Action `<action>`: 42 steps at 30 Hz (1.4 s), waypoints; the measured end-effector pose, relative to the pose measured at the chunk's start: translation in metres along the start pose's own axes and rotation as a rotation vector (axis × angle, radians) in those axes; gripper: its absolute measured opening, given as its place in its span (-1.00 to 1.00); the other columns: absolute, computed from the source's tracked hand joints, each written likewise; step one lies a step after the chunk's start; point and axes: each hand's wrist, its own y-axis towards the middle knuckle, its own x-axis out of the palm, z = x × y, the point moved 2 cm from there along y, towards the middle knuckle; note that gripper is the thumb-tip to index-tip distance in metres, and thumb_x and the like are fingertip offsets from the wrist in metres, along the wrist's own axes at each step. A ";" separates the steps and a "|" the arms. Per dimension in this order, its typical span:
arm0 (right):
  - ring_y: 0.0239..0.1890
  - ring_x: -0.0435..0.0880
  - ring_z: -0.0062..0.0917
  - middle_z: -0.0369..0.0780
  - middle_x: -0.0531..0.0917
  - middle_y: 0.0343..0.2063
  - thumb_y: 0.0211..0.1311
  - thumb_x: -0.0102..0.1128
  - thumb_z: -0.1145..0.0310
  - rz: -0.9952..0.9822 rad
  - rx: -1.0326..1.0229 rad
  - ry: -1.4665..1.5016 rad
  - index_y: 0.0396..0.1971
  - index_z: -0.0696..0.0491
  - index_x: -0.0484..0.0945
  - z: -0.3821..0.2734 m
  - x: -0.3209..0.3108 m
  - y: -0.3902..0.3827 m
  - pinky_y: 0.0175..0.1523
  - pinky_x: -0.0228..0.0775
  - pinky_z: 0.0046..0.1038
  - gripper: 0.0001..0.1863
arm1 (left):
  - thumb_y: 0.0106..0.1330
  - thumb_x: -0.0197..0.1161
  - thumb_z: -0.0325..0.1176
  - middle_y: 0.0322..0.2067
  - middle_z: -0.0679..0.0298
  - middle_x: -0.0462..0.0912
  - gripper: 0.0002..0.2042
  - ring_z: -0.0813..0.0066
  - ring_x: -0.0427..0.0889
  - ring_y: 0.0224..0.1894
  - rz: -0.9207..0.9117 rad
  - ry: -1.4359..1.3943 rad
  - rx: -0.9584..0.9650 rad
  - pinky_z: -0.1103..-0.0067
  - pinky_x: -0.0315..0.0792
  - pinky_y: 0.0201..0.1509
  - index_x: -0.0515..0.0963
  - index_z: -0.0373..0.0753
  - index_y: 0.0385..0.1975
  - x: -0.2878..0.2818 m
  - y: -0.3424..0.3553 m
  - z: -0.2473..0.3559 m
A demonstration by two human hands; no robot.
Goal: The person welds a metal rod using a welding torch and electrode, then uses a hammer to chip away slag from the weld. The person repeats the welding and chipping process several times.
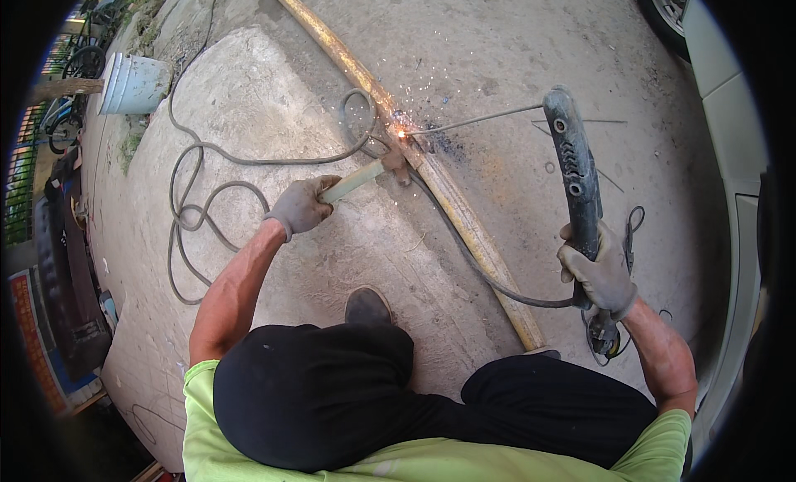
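A long rusty yellow metal pipe (464,212) lies slantwise on the concrete ground, from the far left toward my right knee. In my right hand (604,270), gloved, is a black welding electrode holder (572,171), kept nearly upright. From its top a thin welding rod (485,119) runs left to the pipe, where its tip glows and throws sparks. My left hand (303,206), also gloved, grips a hammer (355,182) by its pale handle. The hammer's rusty head is beside the pipe, just below the sparks; whether it touches the pipe I cannot tell.
A cable (249,161) lies in loops on the left. Loose thin rods (609,177) and a dark tool (604,337) are on the right. A white car (721,84) borders the right side. A pale bucket (137,84) is at the far left.
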 end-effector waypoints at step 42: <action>-0.39 0.70 -0.65 -0.25 0.63 -0.25 0.36 0.35 0.46 -0.011 0.002 -0.028 0.04 0.21 0.53 0.000 0.000 0.000 -0.29 0.64 -0.50 -0.67 | 0.18 0.35 -0.58 -0.25 0.18 0.80 -0.31 0.52 0.71 -0.26 0.008 0.008 0.012 0.53 0.62 -0.09 0.57 -0.23 0.43 0.001 -0.001 0.000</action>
